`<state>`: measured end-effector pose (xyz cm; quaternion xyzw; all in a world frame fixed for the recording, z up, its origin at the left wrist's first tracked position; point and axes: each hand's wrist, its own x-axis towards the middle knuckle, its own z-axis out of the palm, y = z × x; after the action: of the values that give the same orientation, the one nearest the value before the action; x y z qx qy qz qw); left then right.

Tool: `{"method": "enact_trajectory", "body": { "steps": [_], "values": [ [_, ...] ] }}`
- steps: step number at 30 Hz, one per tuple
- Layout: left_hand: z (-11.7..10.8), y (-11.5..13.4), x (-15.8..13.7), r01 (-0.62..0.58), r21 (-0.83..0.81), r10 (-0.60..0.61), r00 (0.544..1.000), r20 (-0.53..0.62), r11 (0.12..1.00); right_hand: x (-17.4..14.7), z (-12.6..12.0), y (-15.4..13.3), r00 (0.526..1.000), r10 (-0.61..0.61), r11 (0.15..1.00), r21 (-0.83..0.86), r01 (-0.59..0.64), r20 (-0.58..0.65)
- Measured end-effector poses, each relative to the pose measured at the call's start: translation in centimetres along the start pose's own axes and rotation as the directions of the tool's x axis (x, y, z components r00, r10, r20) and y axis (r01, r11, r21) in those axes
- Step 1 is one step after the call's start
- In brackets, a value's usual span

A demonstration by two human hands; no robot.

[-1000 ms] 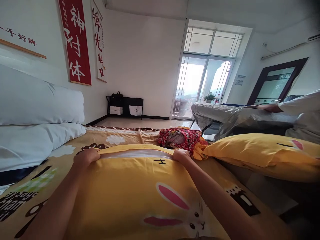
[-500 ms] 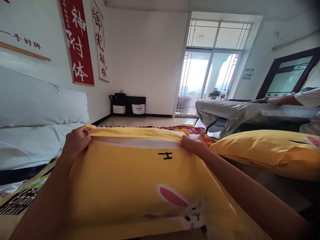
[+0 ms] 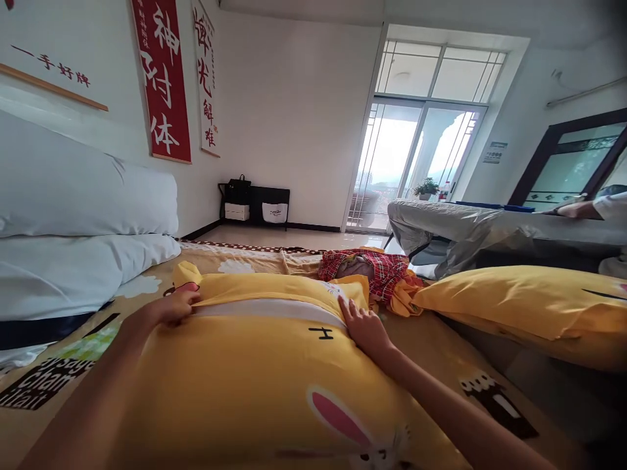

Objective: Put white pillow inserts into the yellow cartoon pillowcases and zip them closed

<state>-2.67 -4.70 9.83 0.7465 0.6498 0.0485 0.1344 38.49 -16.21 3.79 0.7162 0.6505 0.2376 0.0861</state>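
A yellow pillowcase [image 3: 245, 378], printed with a rabbit and a black letter H, lies in front of me, filled out by a pillow. Across its far end is an opening, where a strip of the white pillow [image 3: 274, 313] shows. At the left corner of this opening, my left hand [image 3: 177, 305] is closed on the pillowcase's edge, its fingertips partly hidden. My right hand [image 3: 365, 329] rests flat at the opening's right end, fingers stretched out over the fabric. A yellow corner of the case sticks out beyond each hand.
Red plaid cloth [image 3: 386, 271] lies crumpled on the patterned bedsheet [image 3: 431, 339] beyond the pillow. Another yellow pillow [image 3: 529, 307] is at right, white cushions [image 3: 88, 202] at left. At a plastic-covered table [image 3: 470, 219], another person's hand [image 3: 578, 209] shows.
The opening edge, held up by both hands before, has come down onto the bed with the pillow. My right hand has let go and flattened; the plaid cloth shows more fully.
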Motion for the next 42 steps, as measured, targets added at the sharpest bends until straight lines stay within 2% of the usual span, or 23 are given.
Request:
{"method": "enact_trajectory", "body": {
  "steps": [2, 4, 6, 8, 13, 15, 18, 21, 25, 28, 31, 36, 39, 42],
  "values": [
    [0.3, 0.4, 0.4, -0.013, 0.063, 0.013, 1.000, 0.003, 0.998, -0.2, 1.3, -0.3, 1.000, 0.014, 1.000, -0.026, -0.014, -0.023],
    [0.1, 1.2, 0.6, -0.027, 0.143, 0.037, 0.997, -0.071, 0.989, 0.1, 1.8, -0.1, 0.999, 0.010, 0.999, -0.033, -0.012, -0.041],
    [-0.1, 2.6, 0.5, -0.069, 0.219, 0.107, 0.981, -0.162, 0.973, 0.6, 1.8, 0.3, 0.999, 0.003, 1.000, -0.025, -0.004, -0.041],
    [-0.1, 4.8, 0.1, -0.161, 0.272, 0.220, 0.954, -0.201, 0.949, 0.9, 1.7, 0.6, 0.999, -0.005, 1.000, -0.012, 0.005, -0.039],
    [1.4, 12.5, -1.1, -0.455, 0.276, 0.498, 0.861, -0.109, 0.847, 0.7, 1.1, 0.6, 1.000, -0.009, 0.999, 0.033, 0.009, -0.013],
    [2.7, 15.0, -1.1, -0.493, 0.260, 0.534, 0.837, -0.120, 0.831, 0.5, 0.8, 0.7, 1.000, -0.013, 0.999, 0.050, 0.013, 0.004],
    [5.3, 17.0, -0.2, -0.464, 0.233, 0.501, 0.856, -0.132, 0.855, 0.5, 0.2, 1.2, 0.999, -0.031, 0.997, 0.071, 0.029, 0.027],
    [7.7, 17.1, 0.9, -0.422, 0.209, 0.448, 0.889, -0.096, 0.882, 1.1, -0.7, 2.1, 0.999, -0.031, 0.995, 0.095, 0.028, 0.029],
    [9.0, 16.6, 1.7, -0.414, 0.219, 0.442, 0.892, -0.094, 0.883, 3.0, -2.6, 2.3, 1.000, 0.001, 0.988, 0.156, 0.004, -0.029],
    [8.9, 16.6, 1.7, -0.412, 0.234, 0.443, 0.891, -0.099, 0.881, 4.6, -4.3, 0.6, 0.996, 0.001, 0.973, 0.228, 0.019, -0.088],
    [8.5, 16.7, 1.7, -0.415, 0.229, 0.445, 0.890, -0.097, 0.881, 5.8, -5.0, -2.5, 0.995, -0.009, 0.953, 0.300, 0.037, -0.095],
    [6.5, 14.7, 2.5, -0.418, 0.194, 0.441, 0.892, -0.097, 0.887, 6.1, -3.2, -7.2, 0.999, -0.040, 0.931, 0.363, 0.043, -0.016],
    [5.7, 12.9, 3.0, -0.358, 0.205, 0.388, 0.911, -0.136, 0.911, 5.7, -2.0, -8.1, 0.997, -0.072, 0.922, 0.384, 0.061, 0.014],
    [6.0, 12.2, 3.1, -0.296, 0.212, 0.330, 0.933, -0.145, 0.931, 5.5, -1.5, -8.0, 0.997, -0.076, 0.914, 0.401, 0.056, 0.035]
  ]
}}
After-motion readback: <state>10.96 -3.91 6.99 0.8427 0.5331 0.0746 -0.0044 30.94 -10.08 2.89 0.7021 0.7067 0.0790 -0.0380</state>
